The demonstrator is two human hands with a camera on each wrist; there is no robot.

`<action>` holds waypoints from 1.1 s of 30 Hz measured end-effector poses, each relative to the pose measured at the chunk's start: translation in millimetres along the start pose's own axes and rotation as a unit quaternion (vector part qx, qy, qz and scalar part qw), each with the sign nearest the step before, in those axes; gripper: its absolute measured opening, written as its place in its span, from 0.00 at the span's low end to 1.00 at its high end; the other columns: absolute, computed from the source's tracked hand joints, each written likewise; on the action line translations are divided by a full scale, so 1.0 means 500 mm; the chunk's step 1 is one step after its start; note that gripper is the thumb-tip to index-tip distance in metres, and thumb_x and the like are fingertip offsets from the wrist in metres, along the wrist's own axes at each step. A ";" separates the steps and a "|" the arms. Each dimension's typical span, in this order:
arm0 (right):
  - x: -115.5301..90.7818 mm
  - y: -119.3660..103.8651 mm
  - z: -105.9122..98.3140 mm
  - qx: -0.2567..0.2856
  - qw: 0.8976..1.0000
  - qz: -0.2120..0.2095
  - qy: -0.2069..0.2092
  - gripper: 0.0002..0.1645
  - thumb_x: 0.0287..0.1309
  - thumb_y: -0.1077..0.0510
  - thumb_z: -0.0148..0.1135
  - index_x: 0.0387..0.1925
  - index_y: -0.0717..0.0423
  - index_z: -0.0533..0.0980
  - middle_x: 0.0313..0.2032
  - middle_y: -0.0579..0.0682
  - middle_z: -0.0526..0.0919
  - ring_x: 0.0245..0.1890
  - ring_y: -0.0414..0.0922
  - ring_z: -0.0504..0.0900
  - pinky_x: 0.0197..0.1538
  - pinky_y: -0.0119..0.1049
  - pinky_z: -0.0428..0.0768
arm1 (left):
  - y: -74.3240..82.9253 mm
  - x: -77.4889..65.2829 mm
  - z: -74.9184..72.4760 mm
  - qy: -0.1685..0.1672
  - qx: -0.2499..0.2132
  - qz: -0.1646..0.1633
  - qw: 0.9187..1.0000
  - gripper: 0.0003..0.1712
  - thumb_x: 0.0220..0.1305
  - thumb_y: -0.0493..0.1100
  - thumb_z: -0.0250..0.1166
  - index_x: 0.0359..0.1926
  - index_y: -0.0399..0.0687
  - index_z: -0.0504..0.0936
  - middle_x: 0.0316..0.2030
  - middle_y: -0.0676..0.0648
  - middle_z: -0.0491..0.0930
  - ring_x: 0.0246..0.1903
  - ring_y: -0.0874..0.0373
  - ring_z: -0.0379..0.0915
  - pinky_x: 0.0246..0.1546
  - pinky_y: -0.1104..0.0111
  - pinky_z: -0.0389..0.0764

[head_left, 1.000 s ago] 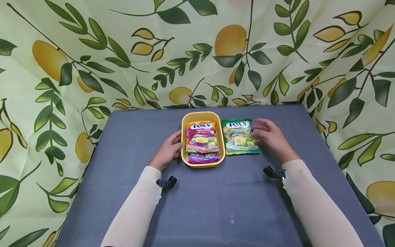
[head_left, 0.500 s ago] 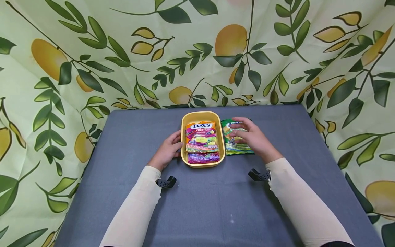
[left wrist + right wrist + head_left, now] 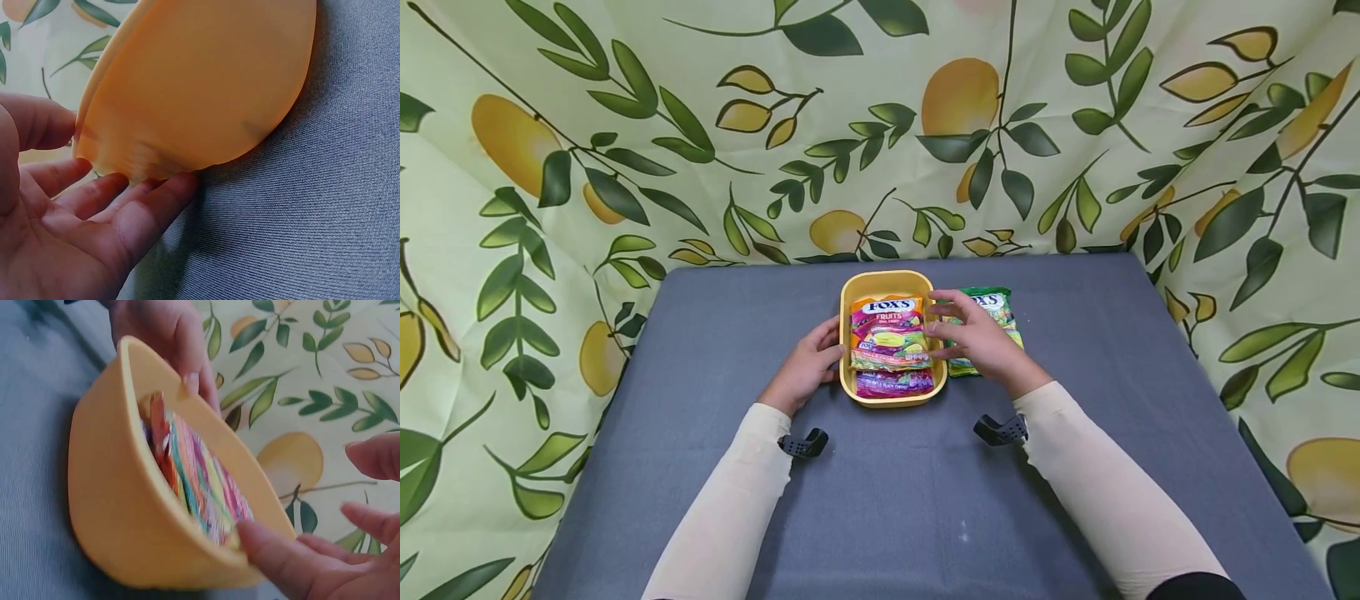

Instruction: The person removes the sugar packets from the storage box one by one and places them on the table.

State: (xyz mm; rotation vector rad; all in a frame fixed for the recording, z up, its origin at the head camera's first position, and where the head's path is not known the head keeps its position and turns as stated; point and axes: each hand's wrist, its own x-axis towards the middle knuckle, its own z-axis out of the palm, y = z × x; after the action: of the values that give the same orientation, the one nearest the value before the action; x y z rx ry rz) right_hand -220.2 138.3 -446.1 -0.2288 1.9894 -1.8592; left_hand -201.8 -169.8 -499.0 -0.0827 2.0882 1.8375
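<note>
A yellow plastic container (image 3: 892,403) stands on the table in the head view. Inside it, an orange-and-pink FOX'S Fruits candy bag (image 3: 889,333) overlaps a purple candy bag (image 3: 895,384). My left hand (image 3: 805,367) is at the container's left side; its fingertips touch the outer wall in the left wrist view. My right hand (image 3: 981,342) is at the right rim with fingers extended, one digit close to or touching the edge in the right wrist view. Partly hidden beneath that hand lies a green FOX'S candy bag (image 3: 995,307), just right of the container.
A blue-grey cloth covers the table (image 3: 880,500). Behind and beside it hangs a curtain (image 3: 850,108) printed with lemons and leaves. The container stands near the table's back edge.
My right hand has moved left across the green candy bag to the container's right rim. The left hand, the container and the bags have stayed where they were.
</note>
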 end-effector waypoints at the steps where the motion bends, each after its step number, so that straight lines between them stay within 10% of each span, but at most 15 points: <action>1: 0.001 -0.002 0.006 -0.001 1.000 0.004 -0.002 0.43 0.78 0.58 0.65 0.84 0.58 0.56 0.78 0.67 0.61 0.69 0.67 0.74 0.54 0.58 0.86 | 0.000 0.000 0.000 0.000 -0.001 0.000 1.000 0.37 0.84 0.43 0.58 0.87 0.55 0.59 0.80 0.45 0.64 0.68 0.45 0.73 0.56 0.52 0.85; 19: 0.032 -0.009 0.094 -0.090 0.994 0.043 0.046 0.43 0.76 0.50 0.68 0.83 0.50 0.59 0.83 0.58 0.53 0.80 0.62 0.56 0.76 0.66 0.60 | 0.004 -0.005 0.003 0.007 0.013 -0.008 1.000 0.37 0.84 0.45 0.58 0.87 0.58 0.59 0.81 0.47 0.64 0.69 0.45 0.73 0.57 0.50 0.84; 33: 0.050 0.000 0.089 -0.076 0.992 0.064 0.074 0.41 0.76 0.54 0.68 0.82 0.51 0.61 0.80 0.61 0.60 0.75 0.61 0.66 0.73 0.63 0.69 | 0.006 -0.006 0.004 0.006 0.001 -0.005 1.000 0.37 0.84 0.44 0.59 0.87 0.58 0.59 0.81 0.46 0.64 0.68 0.45 0.74 0.56 0.51 0.85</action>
State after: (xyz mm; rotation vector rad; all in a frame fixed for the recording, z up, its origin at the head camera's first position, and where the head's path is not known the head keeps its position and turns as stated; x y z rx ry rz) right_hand -224.9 87.8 -451.9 -0.0048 2.1928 -1.6918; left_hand -199.2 -167.8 -495.7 -0.1019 2.0936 1.8338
